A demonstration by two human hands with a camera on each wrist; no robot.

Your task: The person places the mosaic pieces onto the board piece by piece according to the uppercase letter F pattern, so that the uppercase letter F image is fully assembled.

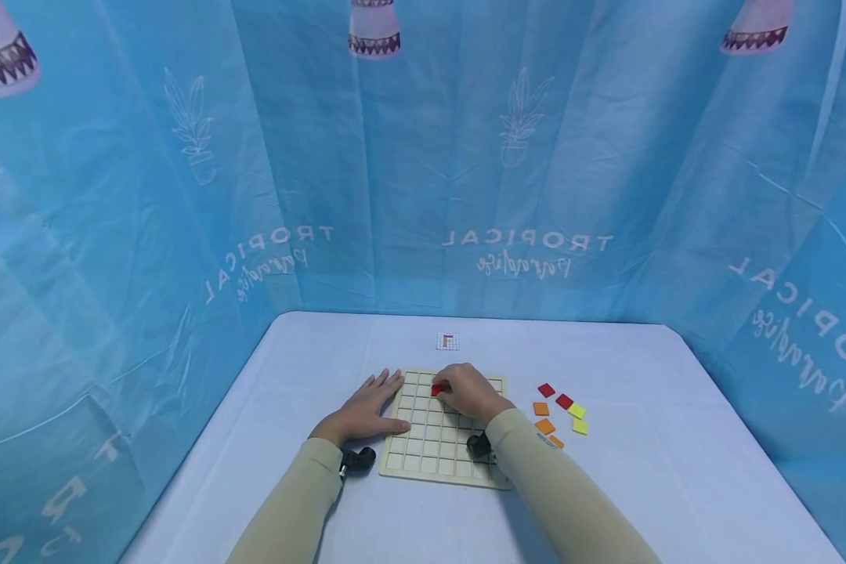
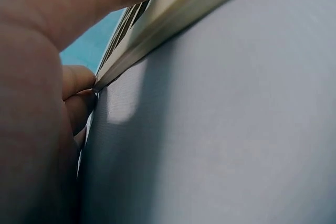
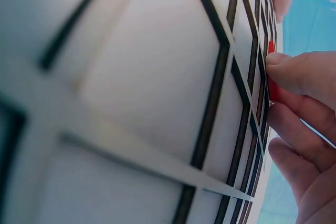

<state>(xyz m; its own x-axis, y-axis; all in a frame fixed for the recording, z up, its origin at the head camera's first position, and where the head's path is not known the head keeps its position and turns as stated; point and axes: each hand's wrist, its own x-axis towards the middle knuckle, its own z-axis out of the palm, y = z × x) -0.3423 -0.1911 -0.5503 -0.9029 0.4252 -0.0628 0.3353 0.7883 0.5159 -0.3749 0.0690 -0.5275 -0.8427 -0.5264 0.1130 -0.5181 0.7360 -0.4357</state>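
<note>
Right hand: the right hand (image 1: pixel 471 395) is reaching over the board, its thumb and fingers clamping together on a red square tile.
Held tile: the red square tile (image 1: pixel 438 389) is showing between those fingertips, above the far part of the grid, left of its middle; whether it is sitting down in a cell, I cannot tell.
Left hand: the left hand (image 1: pixel 366 413) is bracing the board's left side, its straight fingers spreading apart near the far left corner, the thumb reaching over the edge.
Board: the pale wooden square board with a raised grid (image 1: pixel 423 450) is lying flat on the white cloth-covered tabletop (image 1: pixel 423 525).
Loose tiles: to the board's right, two red square tiles (image 1: pixel 546 389), two yellow square tiles (image 1: pixel 580 427) and three orange square tiles (image 1: pixel 540 409) are lying scattered, the nearest orange one showing only partly beside the right sleeve.
Card: a small white gridded card with a coloured pattern (image 1: pixel 447 341) is lying beyond the board's far edge.
Sleeves: the beige right sleeve (image 1: pixel 564 493) and beige left sleeve (image 1: pixel 292 497) are covering the forearms.
Backdrop: a blue curtain with white lettering (image 1: pixel 409 172) is hanging around the tabletop.
</note>
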